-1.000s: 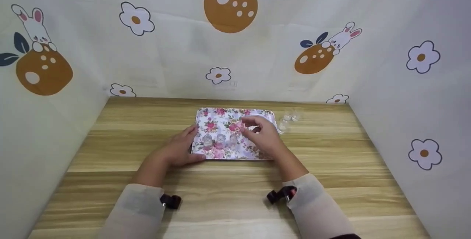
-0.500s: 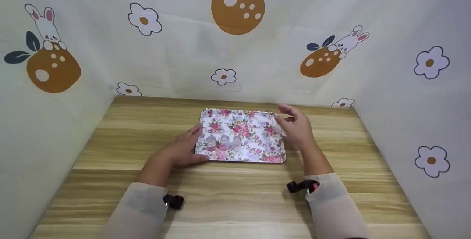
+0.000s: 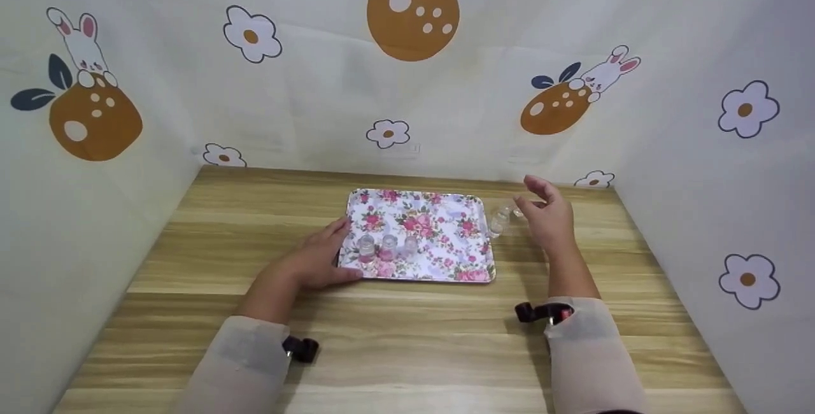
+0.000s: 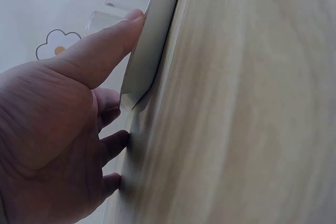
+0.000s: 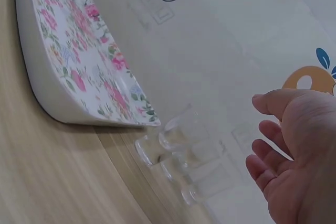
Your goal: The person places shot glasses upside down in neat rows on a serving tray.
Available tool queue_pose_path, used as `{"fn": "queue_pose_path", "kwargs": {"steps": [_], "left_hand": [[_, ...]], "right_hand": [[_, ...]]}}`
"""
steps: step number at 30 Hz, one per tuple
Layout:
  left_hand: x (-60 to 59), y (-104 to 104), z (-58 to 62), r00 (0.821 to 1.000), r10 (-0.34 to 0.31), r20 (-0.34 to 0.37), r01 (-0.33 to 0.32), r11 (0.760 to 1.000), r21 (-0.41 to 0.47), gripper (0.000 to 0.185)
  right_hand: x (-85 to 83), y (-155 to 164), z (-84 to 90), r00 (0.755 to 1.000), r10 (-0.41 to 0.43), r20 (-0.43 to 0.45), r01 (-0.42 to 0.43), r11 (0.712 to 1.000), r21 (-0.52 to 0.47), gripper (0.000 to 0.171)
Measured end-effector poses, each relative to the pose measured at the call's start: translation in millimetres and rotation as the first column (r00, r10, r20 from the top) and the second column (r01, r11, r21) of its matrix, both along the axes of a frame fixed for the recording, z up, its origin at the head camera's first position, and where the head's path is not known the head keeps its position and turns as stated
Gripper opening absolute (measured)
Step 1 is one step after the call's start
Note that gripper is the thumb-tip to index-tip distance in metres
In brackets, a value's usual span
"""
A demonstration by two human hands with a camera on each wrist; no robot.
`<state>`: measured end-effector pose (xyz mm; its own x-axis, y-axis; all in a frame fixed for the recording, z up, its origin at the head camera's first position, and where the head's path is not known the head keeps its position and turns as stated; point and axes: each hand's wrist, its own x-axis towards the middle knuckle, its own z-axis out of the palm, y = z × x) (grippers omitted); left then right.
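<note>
A floral tray (image 3: 446, 264) lies mid-table, with three small clear cups (image 3: 387, 247) in a row on its near left part. My left hand (image 3: 318, 260) rests at the tray's near left corner, thumb on its rim (image 4: 157, 40), other fingers against the table. My right hand (image 3: 549, 218) hovers open to the right of the tray, fingers loosely spread, holding nothing. Just left of that hand, several small clear cups (image 3: 502, 218) stand on the table beside the tray's right edge; in the right wrist view these cups (image 5: 181, 153) sit between the tray corner (image 5: 79, 111) and my palm (image 5: 294, 166).
The wooden table (image 3: 407, 337) is walled on three sides by a cream cloth (image 3: 407, 95) printed with flowers and rabbits. Black wrist straps (image 3: 299, 348) show on both sleeves.
My right hand has moved from over the tray to the right, off the tray, to beside the loose cups. The left hand has stayed on the tray's corner.
</note>
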<state>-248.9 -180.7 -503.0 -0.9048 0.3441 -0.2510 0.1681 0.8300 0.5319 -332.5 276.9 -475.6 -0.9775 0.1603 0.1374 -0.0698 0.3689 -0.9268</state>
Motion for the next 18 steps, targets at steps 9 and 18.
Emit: {"fn": "queue_pose_path", "kwargs": {"steps": [9, 18], "left_hand": [[0.3, 0, 0.1, 1.0, -0.009, -0.013, 0.009, 1.0, 0.0, 0.115], [-1.0, 1, -0.8, 1.0, 0.001, -0.001, -0.001, 1.0, 0.004, 0.115]], "right_hand": [[-7.9, 15, -15.7, 1.0, -0.028, -0.011, 0.028, 0.999, 0.02, 0.061], [-16.7, 26, -37.4, 0.996, -0.014, 0.084, 0.008, 0.998, 0.069, 0.073]]}}
